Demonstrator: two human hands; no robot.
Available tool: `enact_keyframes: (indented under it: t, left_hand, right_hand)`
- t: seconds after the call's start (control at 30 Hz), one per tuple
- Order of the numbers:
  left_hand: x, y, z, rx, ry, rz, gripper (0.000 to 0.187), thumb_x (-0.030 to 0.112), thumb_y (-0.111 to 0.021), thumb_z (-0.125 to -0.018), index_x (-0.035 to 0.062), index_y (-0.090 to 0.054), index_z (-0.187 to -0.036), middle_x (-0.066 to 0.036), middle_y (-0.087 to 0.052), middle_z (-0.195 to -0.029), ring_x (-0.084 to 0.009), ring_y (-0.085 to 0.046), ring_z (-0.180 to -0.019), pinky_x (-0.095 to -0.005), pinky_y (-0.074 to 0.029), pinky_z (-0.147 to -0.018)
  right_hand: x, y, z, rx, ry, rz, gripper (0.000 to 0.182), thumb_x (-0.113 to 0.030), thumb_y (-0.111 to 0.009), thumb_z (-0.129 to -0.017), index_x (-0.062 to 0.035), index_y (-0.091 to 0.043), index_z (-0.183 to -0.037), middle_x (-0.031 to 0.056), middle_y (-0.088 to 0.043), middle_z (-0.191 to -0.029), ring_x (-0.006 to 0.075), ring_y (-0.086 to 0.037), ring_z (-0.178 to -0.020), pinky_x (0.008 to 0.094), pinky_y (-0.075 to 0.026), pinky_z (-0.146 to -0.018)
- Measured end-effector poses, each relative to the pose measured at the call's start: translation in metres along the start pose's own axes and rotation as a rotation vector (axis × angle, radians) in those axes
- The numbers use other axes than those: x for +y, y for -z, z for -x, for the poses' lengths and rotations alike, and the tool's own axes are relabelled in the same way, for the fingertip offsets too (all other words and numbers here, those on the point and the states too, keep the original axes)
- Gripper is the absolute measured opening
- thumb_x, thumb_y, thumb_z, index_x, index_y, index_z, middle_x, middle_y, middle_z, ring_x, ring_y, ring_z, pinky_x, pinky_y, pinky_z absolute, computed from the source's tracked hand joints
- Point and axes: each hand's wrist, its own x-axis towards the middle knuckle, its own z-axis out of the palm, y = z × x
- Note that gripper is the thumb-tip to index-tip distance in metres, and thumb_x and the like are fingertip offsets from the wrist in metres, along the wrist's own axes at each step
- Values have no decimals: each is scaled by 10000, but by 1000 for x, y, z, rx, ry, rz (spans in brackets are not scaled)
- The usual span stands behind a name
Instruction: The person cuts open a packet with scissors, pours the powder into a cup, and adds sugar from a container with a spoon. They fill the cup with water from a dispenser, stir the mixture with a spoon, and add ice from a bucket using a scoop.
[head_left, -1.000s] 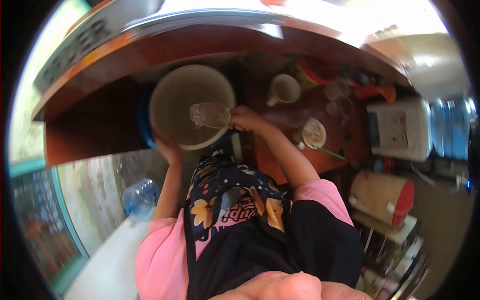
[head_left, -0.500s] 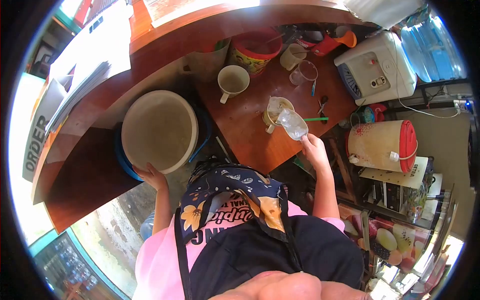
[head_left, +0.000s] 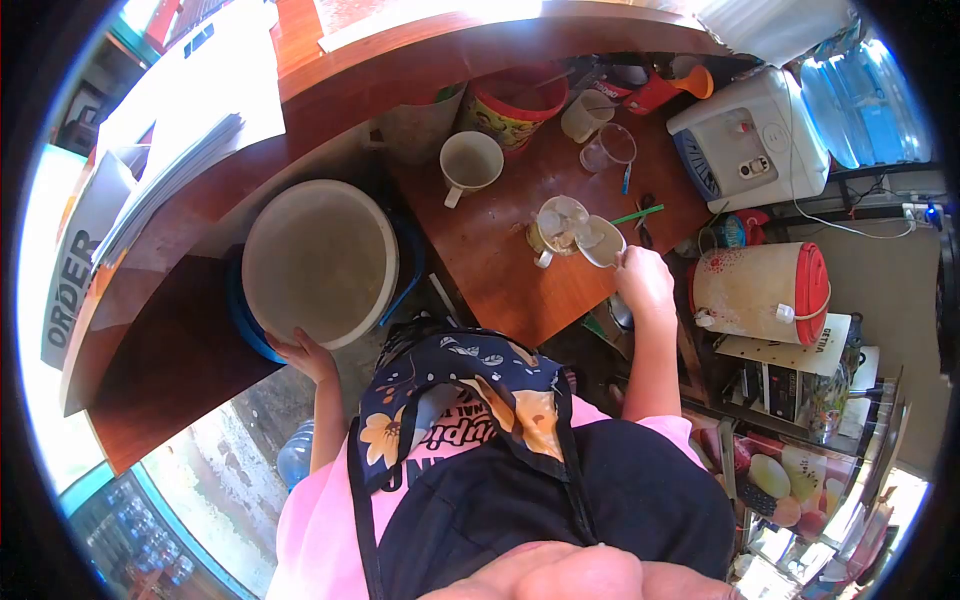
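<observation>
My right hand grips the handle of a clear scoop, whose lip tilts over the rim of a mug on the brown table. Ice fills the top of that mug, and some ice shows in the scoop. A green straw lies just behind the scoop. My left hand holds the near edge of a large round pale lid, which rests on a blue bucket; its fingertips lie on the rim.
A white mug, a red patterned bucket, a light cup and a clear glass stand further back. At the right are a water dispenser and a red-lidded jug. Papers lie on the counter at upper left.
My right hand has moved slightly right and up, and the scoop has turned. More ice is in the mug, and less in the scoop. My left hand stays on the lid.
</observation>
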Motion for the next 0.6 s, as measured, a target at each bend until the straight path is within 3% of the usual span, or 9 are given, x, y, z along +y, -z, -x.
enact_keyframes:
  t: [0.1,0.23,0.47,0.6]
  left_hand:
    - [12,2,1,-10,64,-16,648,295,-477,-932,-55,-181,-1392,-301,-254,-1402,-431,-288,-1283,-467,-249,-1056]
    - [-7,-1,2,6,10,-56,647,294,-473,-934,-61,-181,-1389,-304,-246,-1405,-431,-279,-1290,-464,-243,-1062]
    - [-12,-3,2,11,13,-19,655,289,-473,-936,-77,-172,-1388,-295,-229,-1418,-412,-251,-1313,-448,-210,-1085]
    - [-3,-2,2,14,15,-14,654,282,-473,-935,-81,-173,-1388,-290,-230,-1419,-405,-254,-1314,-445,-203,-1090]
  right_hand:
    - [-2,19,7,-47,-31,38,251,-210,-560,-798,3,-674,-862,216,-651,-901,365,-632,-877,439,-497,-775]
    - [6,27,12,-102,-31,48,270,-227,-539,-840,7,-672,-865,217,-649,-911,360,-628,-888,438,-487,-789]
    - [13,38,25,-8,42,-94,277,-241,-540,-857,16,-643,-845,225,-617,-802,352,-615,-774,426,-474,-715]
    - [-11,40,29,-81,348,-514,250,-195,-540,-868,44,-613,-848,208,-578,-683,272,-550,-595,365,-462,-615]
